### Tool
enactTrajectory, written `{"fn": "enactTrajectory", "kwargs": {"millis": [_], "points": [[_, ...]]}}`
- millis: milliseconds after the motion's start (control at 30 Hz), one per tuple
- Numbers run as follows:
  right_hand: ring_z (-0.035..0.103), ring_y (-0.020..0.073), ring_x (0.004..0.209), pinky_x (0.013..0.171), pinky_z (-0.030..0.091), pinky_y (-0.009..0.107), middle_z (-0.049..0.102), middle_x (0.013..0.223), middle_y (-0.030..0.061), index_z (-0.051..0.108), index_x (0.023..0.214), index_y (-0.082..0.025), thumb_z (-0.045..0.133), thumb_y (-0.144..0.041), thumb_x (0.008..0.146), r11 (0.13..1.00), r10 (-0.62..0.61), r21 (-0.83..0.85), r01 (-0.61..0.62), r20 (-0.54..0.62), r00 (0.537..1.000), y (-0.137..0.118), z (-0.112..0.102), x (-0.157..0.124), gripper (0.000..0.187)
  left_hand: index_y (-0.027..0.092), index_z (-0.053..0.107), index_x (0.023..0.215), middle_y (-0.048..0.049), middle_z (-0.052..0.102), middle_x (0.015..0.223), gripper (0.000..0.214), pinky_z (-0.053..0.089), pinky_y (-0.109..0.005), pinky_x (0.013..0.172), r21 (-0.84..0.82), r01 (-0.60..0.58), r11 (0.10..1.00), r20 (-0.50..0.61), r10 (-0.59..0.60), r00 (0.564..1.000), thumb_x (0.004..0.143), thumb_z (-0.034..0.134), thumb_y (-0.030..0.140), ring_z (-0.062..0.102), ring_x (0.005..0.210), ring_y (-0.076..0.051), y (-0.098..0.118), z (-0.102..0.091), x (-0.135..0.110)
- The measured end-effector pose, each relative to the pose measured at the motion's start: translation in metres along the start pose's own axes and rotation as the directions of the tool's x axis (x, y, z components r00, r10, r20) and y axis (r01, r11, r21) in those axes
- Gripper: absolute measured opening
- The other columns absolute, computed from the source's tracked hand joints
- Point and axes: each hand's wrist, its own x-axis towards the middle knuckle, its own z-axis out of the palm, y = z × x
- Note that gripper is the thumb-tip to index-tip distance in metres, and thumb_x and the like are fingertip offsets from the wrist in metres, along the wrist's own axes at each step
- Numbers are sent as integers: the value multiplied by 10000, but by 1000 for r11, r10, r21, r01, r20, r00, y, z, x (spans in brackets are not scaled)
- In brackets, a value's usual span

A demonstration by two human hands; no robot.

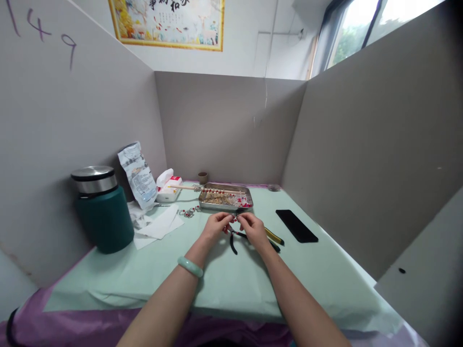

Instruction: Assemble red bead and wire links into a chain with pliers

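I am pinching a tiny red beaded piece [234, 219] between my left hand [216, 225] and my right hand [253, 228], fingertips closed on it. I am holding it just in front of the shallow steel tray [225, 206] near the table's far edge, above the black-handled pliers [234, 239].

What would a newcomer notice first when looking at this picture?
First, the two hands meeting at the middle of the pale green table: the left hand and the right hand pinch something tiny between their fingertips, too small to identify. Just behind them sits a metal tray of small beads, and at the far left stands a dark green flask with a silver lid.
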Motion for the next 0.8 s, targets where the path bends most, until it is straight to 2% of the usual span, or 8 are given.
{"fn": "enactTrajectory", "kwargs": {"millis": [133,267,467,567,700,800], "points": [[525,149,569,572,445,271,567,657,5,586,780,-195,547,-416,835,1000,13,22,-15,51,999,2,0,-1,230,121,688,879,-17,632,663,399,403,-233,465,-16,6,1000,16,-6,1000,615,744,416,496,476,-88,0,0,1],[527,140,564,549,461,266,577,696,8,574,816,-197,541,-444,835,998,27,61,-31,65,997,5,2,-1,250,118,683,787,-16,620,636,340,426,-242,498,-43,22,999,29,-21,999,611,754,400,510,499,-94,0,0,-1],[532,129,537,517,456,255,590,713,1,577,844,-196,572,-396,819,995,3,97,-6,28,1000,9,3,1,202,110,687,785,-44,631,681,339,465,-271,553,-98,46,994,75,-39,996,601,788,376,567,580,-131,1,1,-4],[530,130,543,530,453,259,604,729,9,612,866,-193,568,-360,823,996,-25,83,26,-5,1000,8,2,1,178,127,686,833,-70,646,788,351,494,-293,611,-156,34,987,87,-21,996,631,777,400,602,690,-161,0,0,-4],[555,141,613,589,467,278,612,847,39,665,852,-195,584,-324,815,997,-76,28,77,-35,997,9,1,2,157,175,660,953,-87,646,973,337,507,-337,737,-255,15,967,90,9,996,739,691,434,621,825,-174,-4,-2,-2],[582,173,717,662,474,299,616,869,48,696,851,-205,595,-312,815,995,-101,-19,100,-40,994,11,2,1,151,183,648,1011,-99,644,1040,378,499,-336,746,-288,13,958,103,17,995,681,758,332,627,859,-189,-9,-4,0]]}}
